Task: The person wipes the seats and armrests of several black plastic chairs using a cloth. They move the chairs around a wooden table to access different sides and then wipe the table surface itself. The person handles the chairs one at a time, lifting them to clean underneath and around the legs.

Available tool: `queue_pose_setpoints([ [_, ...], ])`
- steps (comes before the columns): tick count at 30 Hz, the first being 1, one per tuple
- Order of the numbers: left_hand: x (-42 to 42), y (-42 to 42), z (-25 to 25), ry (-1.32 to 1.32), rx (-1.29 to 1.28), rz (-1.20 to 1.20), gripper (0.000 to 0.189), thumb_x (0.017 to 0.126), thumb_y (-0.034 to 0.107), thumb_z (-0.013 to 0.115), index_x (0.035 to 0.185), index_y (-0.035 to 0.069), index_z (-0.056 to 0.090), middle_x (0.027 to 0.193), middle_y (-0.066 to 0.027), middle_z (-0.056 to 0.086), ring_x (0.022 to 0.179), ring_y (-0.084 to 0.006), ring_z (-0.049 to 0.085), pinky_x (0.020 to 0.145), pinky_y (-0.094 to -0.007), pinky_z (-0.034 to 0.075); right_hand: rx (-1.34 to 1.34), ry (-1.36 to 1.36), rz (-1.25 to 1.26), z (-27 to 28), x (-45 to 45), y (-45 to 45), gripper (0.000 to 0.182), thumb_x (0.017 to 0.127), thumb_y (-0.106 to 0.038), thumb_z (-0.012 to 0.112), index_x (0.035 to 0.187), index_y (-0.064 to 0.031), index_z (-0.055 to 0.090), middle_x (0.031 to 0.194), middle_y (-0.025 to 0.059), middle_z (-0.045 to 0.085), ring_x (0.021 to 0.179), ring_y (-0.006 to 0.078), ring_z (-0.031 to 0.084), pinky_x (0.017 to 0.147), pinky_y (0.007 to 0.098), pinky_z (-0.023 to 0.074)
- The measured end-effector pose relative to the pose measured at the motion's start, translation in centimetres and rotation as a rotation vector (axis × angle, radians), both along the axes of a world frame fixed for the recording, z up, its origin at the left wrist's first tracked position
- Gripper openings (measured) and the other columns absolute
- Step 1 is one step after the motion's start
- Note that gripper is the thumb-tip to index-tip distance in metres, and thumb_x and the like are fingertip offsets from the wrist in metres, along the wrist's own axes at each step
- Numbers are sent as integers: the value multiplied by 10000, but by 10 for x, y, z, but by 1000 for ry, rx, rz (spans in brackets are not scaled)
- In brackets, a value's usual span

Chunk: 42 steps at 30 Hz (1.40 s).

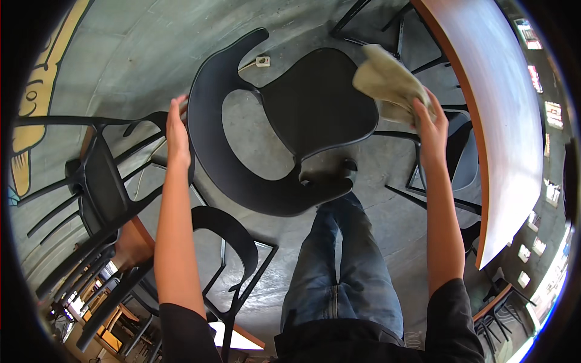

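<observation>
Before me is a black plastic chair with a wide, curved backrest (pixel 213 168) and a smooth seat (pixel 317 100). My left hand (pixel 178 134) is at the outer left side of the backrest, its fingers extended along the edge. Part of that hand is hidden, so I cannot tell whether it grips the chair or only rests against it. On the other side, my right hand (pixel 433 122) holds a beige cloth (pixel 388 84) beside the seat's right edge. The cloth hangs bunched and slightly blurred, its upper part overlapping the seat's corner.
A white tabletop with a brown edge (pixel 508 113) curves along the right. Another black chair (pixel 460 154) stands beneath it. Upturned black chairs (pixel 106 190) crowd the left, and another curved chair back (pixel 231 227) is lower down. A white power socket (pixel 263 61) lies on the concrete floor.
</observation>
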State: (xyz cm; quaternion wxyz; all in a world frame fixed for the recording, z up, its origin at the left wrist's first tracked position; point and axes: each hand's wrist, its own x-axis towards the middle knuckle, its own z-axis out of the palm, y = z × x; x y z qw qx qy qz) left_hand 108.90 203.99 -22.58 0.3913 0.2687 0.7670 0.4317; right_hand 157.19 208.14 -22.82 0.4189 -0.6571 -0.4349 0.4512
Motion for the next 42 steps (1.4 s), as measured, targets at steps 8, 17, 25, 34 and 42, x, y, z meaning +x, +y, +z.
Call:
queue_pose_setpoints([
  [8,-6,76,-24,595,20,-531,454,1086,356,439,1438,76,496,1385,-190,597,1307,-323,558,1094,-369,395,296,-713,-23,-99,-72,112,376,843,-405,767,1081,-115,741,976,70,686,888,270,661,795,390,525],
  [17,-2,80,-31,546,-83,-474,408,1093,267,455,1427,37,505,1329,-162,634,1216,-226,597,1065,-317,407,527,-944,905,-250,-109,192,186,792,-314,756,828,-133,734,820,10,615,884,226,609,747,386,510],
  [25,-9,78,-29,492,-146,-481,418,1100,242,427,1444,10,476,1396,-157,571,1292,-242,530,1124,-338,353,631,-928,571,-256,-77,147,127,750,-243,738,730,-163,641,804,-14,602,740,213,612,611,356,506],
  [34,-6,84,-31,526,-86,-547,398,1100,223,436,1437,14,478,1329,-164,615,1222,-244,583,1070,-337,411,-123,-940,350,-236,-9,-50,183,787,-264,738,732,-119,642,788,63,643,668,305,661,623,444,537],
  [42,-9,81,-31,537,-56,-555,388,1096,217,450,1419,4,486,1286,-192,644,1166,-272,627,1023,-352,453,225,-659,-122,-199,-11,83,266,863,-213,800,792,5,665,758,132,654,671,262,636,652,363,498],
])
